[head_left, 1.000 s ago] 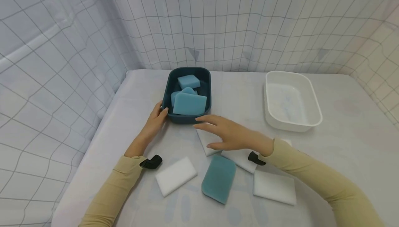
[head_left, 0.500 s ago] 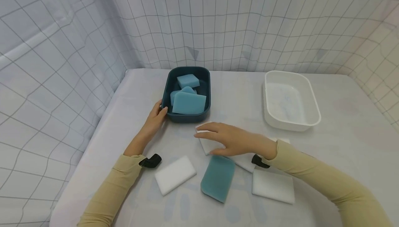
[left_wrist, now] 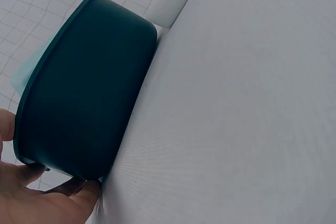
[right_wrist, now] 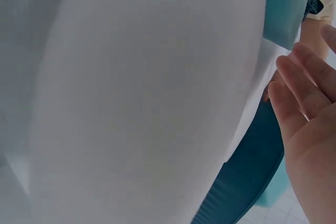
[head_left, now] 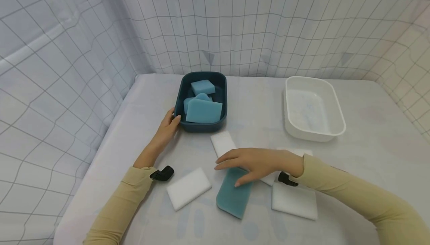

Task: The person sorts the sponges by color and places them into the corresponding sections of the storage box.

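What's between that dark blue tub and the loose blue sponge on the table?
A white sponge, partly hidden by the right hand, lies between the dark blue tub and the loose blue sponge; the head view shows this.

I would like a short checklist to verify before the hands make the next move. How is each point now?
1. Dark bin steadied: ok, the left hand grips its near-left corner.
2. Right hand free: ok, it holds nothing.
3. Loose teal sponge gripped: not ok, no fingers close round it.
4. Right thumb touching that sponge: cannot tell.
5. White bin upright: ok, its opening faces up.
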Demonstrator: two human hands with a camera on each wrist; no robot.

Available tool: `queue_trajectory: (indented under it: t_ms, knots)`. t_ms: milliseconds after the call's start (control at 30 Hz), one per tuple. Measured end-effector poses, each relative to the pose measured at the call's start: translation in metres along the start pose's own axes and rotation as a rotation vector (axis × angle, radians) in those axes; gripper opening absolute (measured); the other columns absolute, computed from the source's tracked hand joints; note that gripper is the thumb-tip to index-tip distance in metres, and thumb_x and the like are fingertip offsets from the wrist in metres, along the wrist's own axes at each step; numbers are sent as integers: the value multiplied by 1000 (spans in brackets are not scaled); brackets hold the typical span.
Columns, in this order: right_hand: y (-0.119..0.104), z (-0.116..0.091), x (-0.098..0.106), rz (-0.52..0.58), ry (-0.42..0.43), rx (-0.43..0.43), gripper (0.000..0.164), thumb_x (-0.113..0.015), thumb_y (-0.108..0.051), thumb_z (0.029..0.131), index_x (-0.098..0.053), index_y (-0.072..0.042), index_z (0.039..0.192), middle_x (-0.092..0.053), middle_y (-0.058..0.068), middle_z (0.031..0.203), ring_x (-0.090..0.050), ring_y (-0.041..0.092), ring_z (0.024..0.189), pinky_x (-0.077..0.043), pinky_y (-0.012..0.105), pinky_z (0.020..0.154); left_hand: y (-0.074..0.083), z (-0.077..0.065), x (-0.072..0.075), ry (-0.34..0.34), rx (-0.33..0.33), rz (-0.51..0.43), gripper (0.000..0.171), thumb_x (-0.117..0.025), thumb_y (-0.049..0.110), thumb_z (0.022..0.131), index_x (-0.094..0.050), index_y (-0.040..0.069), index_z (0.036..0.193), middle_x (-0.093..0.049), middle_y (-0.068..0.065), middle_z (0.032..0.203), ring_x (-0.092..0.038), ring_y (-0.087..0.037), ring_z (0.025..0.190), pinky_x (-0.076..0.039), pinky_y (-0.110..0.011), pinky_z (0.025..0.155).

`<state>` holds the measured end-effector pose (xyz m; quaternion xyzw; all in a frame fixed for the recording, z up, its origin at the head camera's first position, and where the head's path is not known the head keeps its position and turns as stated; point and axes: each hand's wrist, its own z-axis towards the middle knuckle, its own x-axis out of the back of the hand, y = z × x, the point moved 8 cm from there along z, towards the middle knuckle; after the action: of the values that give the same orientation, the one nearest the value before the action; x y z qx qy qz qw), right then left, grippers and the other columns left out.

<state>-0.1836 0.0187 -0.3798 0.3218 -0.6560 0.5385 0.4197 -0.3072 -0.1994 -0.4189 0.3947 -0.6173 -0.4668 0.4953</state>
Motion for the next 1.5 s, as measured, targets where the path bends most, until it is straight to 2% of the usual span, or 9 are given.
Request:
queue_trajectory:
  t_ms: [200,400,500,633,767,967,1200,1500]
  knots:
    - [-2,-3,-7,51,-31,27,63,-61,-48,86,-43,-22,141,-41,2,146,-39,16,135,-37,31,109,1,-1,0,0,5,-8,56,-34,27,102,-10,12,151,-10,-15,158,-13,-28,146,-18,-48,118]
    - [-10,-5,-12,-44,-36,131,77,-71,-54,72,-47,-25,138,-44,3,143,-40,18,133,-38,32,109,-1,0,1,0,9,-3,55,-34,27,102,-12,12,151,-12,-15,158,-14,-29,146,-18,-49,118]
    - [-14,-6,-15,-97,-56,156,82,-76,-53,68,-46,-26,139,-44,2,143,-39,18,134,-37,33,110,-2,1,1,0,7,-4,55,-34,27,102,-12,12,151,-12,-15,157,-14,-28,146,-18,-49,118]
    - [-16,-7,-17,-177,-61,157,78,-78,-41,72,-44,-27,140,-45,1,141,-40,18,133,-37,33,110,-1,2,1,2,8,4,56,-34,27,102,-12,12,151,-11,-15,158,-13,-28,146,-18,-49,118]
    - [-17,-8,-16,-212,-33,169,71,-76,-30,75,-45,-27,139,-49,0,137,-44,17,129,-39,32,108,0,2,0,1,9,0,55,-34,26,102,-12,11,151,-11,-15,158,-12,-28,146,-18,-49,118]
    - [-18,-9,-15,-199,-19,179,66,-72,-39,80,-45,-27,139,-50,-1,133,-46,15,127,-39,30,107,-1,-1,0,6,29,13,57,-33,27,102,-9,12,151,-8,-14,158,-11,-28,147,-18,-49,118]
    - [-19,-7,-8,-112,-4,142,65,-66,-46,83,-42,-28,141,-49,-1,134,-45,12,124,-42,25,103,-1,-2,0,3,25,7,57,-33,29,102,-8,13,151,-6,-14,159,-9,-28,147,-17,-49,118]
    - [-17,-3,10,-107,39,74,67,-69,-46,81,-44,-27,140,-50,0,133,-48,11,121,-44,24,100,0,-2,0,3,20,6,57,-33,28,102,-9,13,151,-7,-13,159,-9,-28,147,-16,-49,118]
